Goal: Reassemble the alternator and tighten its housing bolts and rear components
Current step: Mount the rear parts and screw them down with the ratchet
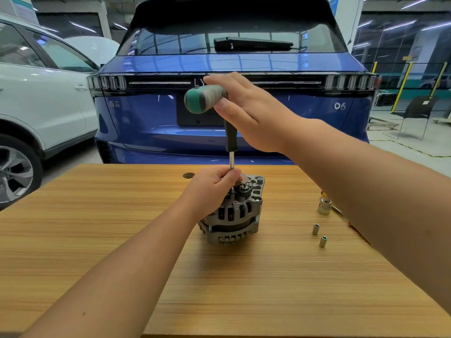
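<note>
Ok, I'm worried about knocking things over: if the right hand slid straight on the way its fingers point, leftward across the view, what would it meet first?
Nothing beyond the green-and-grey T-handle that the right hand already grips. Past it the way looks free; the blue car appears well behind the wooden table, though depth is unclear.

Both forearms are bare from the frame edges to the wrists, with no sleeve in view. The left hand (212, 189) and right hand (246, 111) are ungloved; no ring, watch, or wristband is visible. Fingernails are short and unpainted.
</note>
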Motion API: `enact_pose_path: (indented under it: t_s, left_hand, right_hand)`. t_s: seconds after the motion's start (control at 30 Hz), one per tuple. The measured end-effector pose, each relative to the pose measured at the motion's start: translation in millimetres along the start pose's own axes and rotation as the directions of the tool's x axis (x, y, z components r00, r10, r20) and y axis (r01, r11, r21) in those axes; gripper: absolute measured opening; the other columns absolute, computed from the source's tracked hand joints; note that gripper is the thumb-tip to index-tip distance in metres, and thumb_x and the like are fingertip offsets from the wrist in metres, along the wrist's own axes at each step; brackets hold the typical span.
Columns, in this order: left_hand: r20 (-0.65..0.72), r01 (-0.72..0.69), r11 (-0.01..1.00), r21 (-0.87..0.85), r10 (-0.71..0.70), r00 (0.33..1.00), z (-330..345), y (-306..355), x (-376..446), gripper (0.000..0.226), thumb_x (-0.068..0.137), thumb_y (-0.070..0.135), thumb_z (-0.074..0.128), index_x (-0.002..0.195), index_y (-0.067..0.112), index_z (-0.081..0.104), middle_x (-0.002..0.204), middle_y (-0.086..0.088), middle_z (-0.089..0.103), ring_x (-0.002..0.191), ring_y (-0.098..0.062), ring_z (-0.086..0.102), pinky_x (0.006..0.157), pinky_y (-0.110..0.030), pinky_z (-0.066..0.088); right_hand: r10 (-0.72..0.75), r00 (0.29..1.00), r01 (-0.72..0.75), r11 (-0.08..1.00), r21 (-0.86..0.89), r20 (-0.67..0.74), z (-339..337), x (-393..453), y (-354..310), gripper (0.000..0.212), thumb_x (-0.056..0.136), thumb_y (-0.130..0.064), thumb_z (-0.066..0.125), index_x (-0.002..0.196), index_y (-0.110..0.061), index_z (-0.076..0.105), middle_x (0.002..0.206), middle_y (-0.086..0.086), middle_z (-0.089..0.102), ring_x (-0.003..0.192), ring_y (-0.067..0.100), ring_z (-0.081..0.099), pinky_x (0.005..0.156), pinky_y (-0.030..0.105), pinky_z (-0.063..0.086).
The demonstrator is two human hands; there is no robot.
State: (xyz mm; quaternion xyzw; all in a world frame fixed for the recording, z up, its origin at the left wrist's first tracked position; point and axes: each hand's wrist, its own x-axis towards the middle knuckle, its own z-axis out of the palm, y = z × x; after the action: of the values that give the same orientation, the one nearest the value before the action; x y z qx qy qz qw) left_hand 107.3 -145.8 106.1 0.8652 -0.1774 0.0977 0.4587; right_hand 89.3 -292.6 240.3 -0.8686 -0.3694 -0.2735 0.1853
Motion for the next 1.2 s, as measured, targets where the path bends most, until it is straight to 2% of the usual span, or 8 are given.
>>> enact_pose_path:
  t_s: [0.27, 0.4, 0.47, 0.6, 0.93, 1.03, 1.13, 1.2]
  left_hand:
    - [0.001, -0.013, 1.000, 0.003, 0.013, 1.000, 0.3, -1.5, -0.1, 0.034, 0.105, 0.052, 0.041, 0.088, 0.040, 0.068, 0.090, 0.039, 0.063, 0.088, 0.019, 0.054, 0.071, -0.024, 0.039]
    - [0.007, -0.019, 1.000, 0.010, 0.019, 1.000, 0.6, -1.8, 0.1, 0.033, 0.104, 0.052, 0.042, 0.088, 0.041, 0.068, 0.090, 0.040, 0.063, 0.089, 0.020, 0.053, 0.071, -0.023, 0.039]
    - [0.008, -0.026, 1.000, 0.003, 0.026, 1.000, 0.3, -1.3, -0.5, 0.032, 0.104, 0.051, 0.043, 0.088, 0.041, 0.068, 0.090, 0.039, 0.064, 0.089, 0.019, 0.054, 0.071, -0.023, 0.040]
    - [0.007, -0.039, 0.999, 0.003, 0.039, 0.999, 0.0, -1.5, -1.5, 0.031, 0.105, 0.049, 0.043, 0.088, 0.040, 0.068, 0.087, 0.036, 0.065, 0.088, 0.019, 0.055, 0.071, -0.021, 0.039]
    - [0.019, -0.033, 0.999, -0.001, 0.033, 0.999, -2.5, -1.6, -0.1, 0.029, 0.105, 0.049, 0.043, 0.090, 0.040, 0.067, 0.085, 0.035, 0.066, 0.086, 0.020, 0.055, 0.072, -0.019, 0.038]
    - [0.000, -0.080, 0.997, 0.018, 0.080, 0.997, 0.5, -1.0, 0.0, 0.030, 0.105, 0.047, 0.043, 0.092, 0.034, 0.066, 0.085, 0.010, 0.070, 0.083, 0.002, 0.059, 0.072, -0.028, 0.046]
    - [0.007, -0.093, 0.995, 0.027, 0.093, 0.996, 1.4, -0.9, -0.2, 0.030, 0.106, 0.047, 0.042, 0.092, 0.032, 0.064, 0.081, 0.006, 0.068, 0.078, -0.005, 0.058, 0.072, -0.034, 0.048]
    - [0.001, -0.081, 0.996, 0.020, 0.081, 0.997, 1.0, -1.9, -0.5, 0.031, 0.106, 0.047, 0.042, 0.088, 0.033, 0.063, 0.075, 0.012, 0.065, 0.076, -0.002, 0.057, 0.068, -0.032, 0.044]
  right_hand:
    - [-0.059, 0.974, 0.106, 0.972, -0.210, 0.218, -29.6, 6.3, 9.6, 0.057, 0.108, -0.051, 0.019, 0.161, -0.031, 0.018, 0.158, -0.004, 0.039, 0.139, 0.015, 0.041, 0.105, 0.027, 0.031]
    - [-0.061, 0.979, 0.107, 0.966, -0.237, 0.195, -35.9, 10.4, 5.4, 0.053, 0.107, -0.051, 0.022, 0.149, -0.028, 0.046, 0.125, 0.002, 0.059, 0.111, 0.020, 0.055, 0.088, 0.031, 0.038]
    - [-0.041, 0.985, 0.085, 0.960, -0.266, 0.165, -35.3, 14.3, 1.4, 0.046, 0.108, -0.050, 0.028, 0.115, -0.023, 0.065, 0.098, 0.006, 0.061, 0.089, 0.022, 0.055, 0.072, 0.035, 0.037]
    - [0.097, 0.989, -0.066, 0.963, -0.261, 0.110, -29.7, 24.8, -12.6, 0.053, 0.105, -0.053, 0.037, 0.063, -0.021, 0.040, 0.058, 0.001, 0.039, 0.054, 0.010, 0.033, 0.053, 0.034, 0.025]
    - [0.270, 0.957, -0.289, 0.879, -0.380, -0.103, -1.1, 37.9, -15.1, 0.051, 0.103, -0.057, 0.037, 0.066, -0.022, 0.043, 0.066, -0.001, 0.044, 0.063, 0.019, 0.046, 0.052, 0.030, 0.023]
    - [0.208, 0.971, -0.232, 0.937, -0.262, -0.116, 7.9, 32.0, -15.5, 0.045, 0.096, -0.056, 0.057, 0.066, -0.027, 0.039, 0.067, -0.007, 0.045, 0.061, 0.010, 0.041, 0.054, 0.032, 0.029]
    - [0.169, 0.916, -0.111, 0.978, 0.177, -0.365, 25.5, 24.0, -18.9, 0.049, 0.094, -0.039, 0.069, 0.058, -0.027, 0.037, 0.071, -0.006, 0.042, 0.068, 0.009, 0.041, 0.063, 0.026, 0.033]
    - [0.257, 0.862, -0.008, 0.868, 0.496, -0.437, 38.1, 19.5, -24.4, 0.041, 0.099, -0.037, 0.056, 0.064, -0.021, 0.045, 0.075, -0.001, 0.048, 0.069, 0.006, 0.047, 0.067, 0.019, 0.038]
